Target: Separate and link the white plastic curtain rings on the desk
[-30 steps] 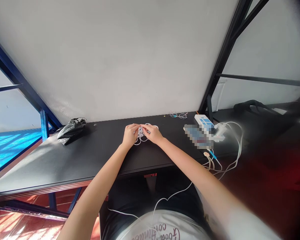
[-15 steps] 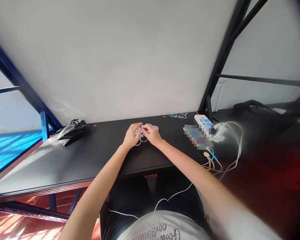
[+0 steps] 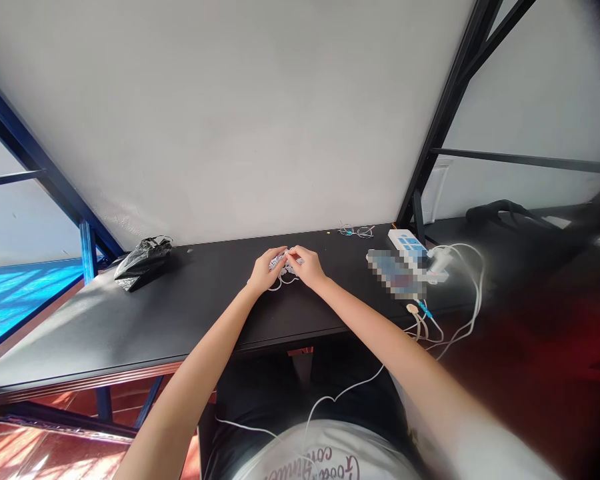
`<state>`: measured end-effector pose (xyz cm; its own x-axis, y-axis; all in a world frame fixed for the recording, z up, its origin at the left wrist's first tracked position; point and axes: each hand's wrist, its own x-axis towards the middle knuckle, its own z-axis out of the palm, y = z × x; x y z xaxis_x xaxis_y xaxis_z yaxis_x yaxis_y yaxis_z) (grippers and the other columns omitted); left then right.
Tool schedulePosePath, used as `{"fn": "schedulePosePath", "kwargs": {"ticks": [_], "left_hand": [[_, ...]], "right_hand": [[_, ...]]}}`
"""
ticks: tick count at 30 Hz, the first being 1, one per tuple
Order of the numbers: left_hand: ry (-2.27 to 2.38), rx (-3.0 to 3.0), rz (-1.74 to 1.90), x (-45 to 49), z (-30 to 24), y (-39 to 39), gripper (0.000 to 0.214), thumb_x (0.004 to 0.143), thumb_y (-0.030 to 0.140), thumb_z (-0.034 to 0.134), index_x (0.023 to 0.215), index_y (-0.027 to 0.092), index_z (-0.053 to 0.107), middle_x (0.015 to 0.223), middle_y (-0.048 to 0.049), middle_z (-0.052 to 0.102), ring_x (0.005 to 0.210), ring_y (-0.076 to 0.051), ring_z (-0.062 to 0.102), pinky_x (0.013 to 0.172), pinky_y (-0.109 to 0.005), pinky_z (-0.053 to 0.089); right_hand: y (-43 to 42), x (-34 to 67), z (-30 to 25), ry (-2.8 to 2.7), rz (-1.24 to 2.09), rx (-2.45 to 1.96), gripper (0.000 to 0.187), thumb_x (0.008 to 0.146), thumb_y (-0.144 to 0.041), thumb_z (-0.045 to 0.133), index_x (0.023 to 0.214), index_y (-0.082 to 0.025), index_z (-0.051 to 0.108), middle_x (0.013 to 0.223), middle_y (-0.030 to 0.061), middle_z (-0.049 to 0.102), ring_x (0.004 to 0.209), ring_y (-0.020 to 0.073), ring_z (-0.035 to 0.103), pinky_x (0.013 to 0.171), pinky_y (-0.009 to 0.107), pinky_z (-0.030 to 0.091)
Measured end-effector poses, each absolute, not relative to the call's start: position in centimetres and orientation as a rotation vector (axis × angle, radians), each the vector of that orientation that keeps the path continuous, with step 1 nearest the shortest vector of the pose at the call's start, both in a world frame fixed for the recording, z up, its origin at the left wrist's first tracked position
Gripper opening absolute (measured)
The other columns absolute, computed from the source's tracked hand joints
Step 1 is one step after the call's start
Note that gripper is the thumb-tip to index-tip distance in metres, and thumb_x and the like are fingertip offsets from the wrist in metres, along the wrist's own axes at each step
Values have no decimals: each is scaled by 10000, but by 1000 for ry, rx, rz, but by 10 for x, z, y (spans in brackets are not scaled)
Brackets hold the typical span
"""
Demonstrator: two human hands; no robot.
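Near the middle of the black table [image 3: 205, 313], a tangled bundle of white cord [image 3: 289, 269] lies between my hands, with loops trailing on the tabletop toward me. My left hand [image 3: 263, 271] curls around the bundle's left side, its thumb and fingers closed on it. From the right, my right hand [image 3: 308, 268] pinches at the top of the cord with thumb and forefinger. The fingertips of both hands meet or nearly meet there, so the exact part being pinched is hidden.
A black plastic bag [image 3: 143, 262] sits at the left. Eyeglasses [image 3: 357, 231] lie by the wall. On the right are a blurred-out phone [image 3: 395, 275], a white power strip [image 3: 407, 243] and several white cables [image 3: 475, 300]. One thin white cable [image 3: 350, 387] crosses my lap.
My right hand's fingers have shifted slightly and come closer to the left fingertips. The white loop that showed beyond the right hand is no longer visible. Other objects look unmoved.
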<state>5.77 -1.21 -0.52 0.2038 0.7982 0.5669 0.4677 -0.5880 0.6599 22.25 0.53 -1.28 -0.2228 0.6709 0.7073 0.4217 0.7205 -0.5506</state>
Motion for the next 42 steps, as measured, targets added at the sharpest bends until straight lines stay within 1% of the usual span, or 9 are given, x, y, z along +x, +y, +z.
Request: {"fn": "schedulePosePath", "kwargs": {"ticks": [6,11,16,19,23,26,30,37,42], "left_hand": [[1233,2156,1341,58,-5,-12,347,901,407,547,1169,209,641,1115,-87,655,992,-219,612,895,-355,486],[1242,2137,1339,59,-3,-15,318,905,410,538,1133,216,645,1116,-78,644,957,-206,623,874,-339,487],[1210,2161,1362,59,-4,-14,235,906,399,530,922,203,659,1043,-79,650,949,-212,630,885,-350,483],[1226,2185,1353,59,-6,-13,243,914,396,516,838,198,635,1114,-101,636,1022,-234,621,905,-374,477],[1203,2177,1343,59,-7,-12,240,924,390,504,833,192,606,1214,-136,614,1182,-273,572,941,-403,470],[1164,2157,1321,60,-7,-12,233,923,386,508,823,193,593,1148,-143,651,1255,-285,534,954,-403,472],[1181,2184,1322,59,-7,-12,224,913,377,529,800,200,605,1099,-114,670,1194,-271,581,966,-397,467],[1312,2204,1369,58,-11,-10,209,865,392,593,783,206,639,1104,-95,610,1083,-252,607,906,-380,486],[1341,2224,1407,53,-7,-8,172,844,382,621,884,215,611,1009,-58,634,942,-213,622,843,-346,492]], "right_hand": [[3,222,-12,-1835,329,-836,199,934,-368,484,829,-236,591,837,26,681,780,169,656,777,304,537],[1,223,-9,-1792,386,-849,194,924,-388,494,850,-242,599,843,24,695,776,172,674,774,305,551],[3,224,-9,-1741,378,-851,203,905,-395,511,824,-235,607,821,28,695,739,175,674,744,308,554],[3,224,-9,-1726,370,-821,202,905,-383,512,820,-229,611,801,28,690,727,173,671,730,303,550],[4,224,-9,-1740,375,-837,193,903,-367,509,822,-223,609,806,29,690,723,164,665,721,291,548],[5,225,-10,-1750,386,-858,191,896,-366,517,813,-217,604,795,29,689,713,159,657,698,283,544],[6,225,-11,-1748,396,-841,176,890,-352,531,812,-212,604,780,27,685,707,157,658,687,278,541],[7,225,-11,-1767,407,-849,156,878,-339,548,847,-214,638,800,27,705,699,156,658,683,279,544],[8,225,-11,-1757,390,-868,157,876,-333,551,857,-210,647,807,35,711,693,156,656,679,277,547]]}}
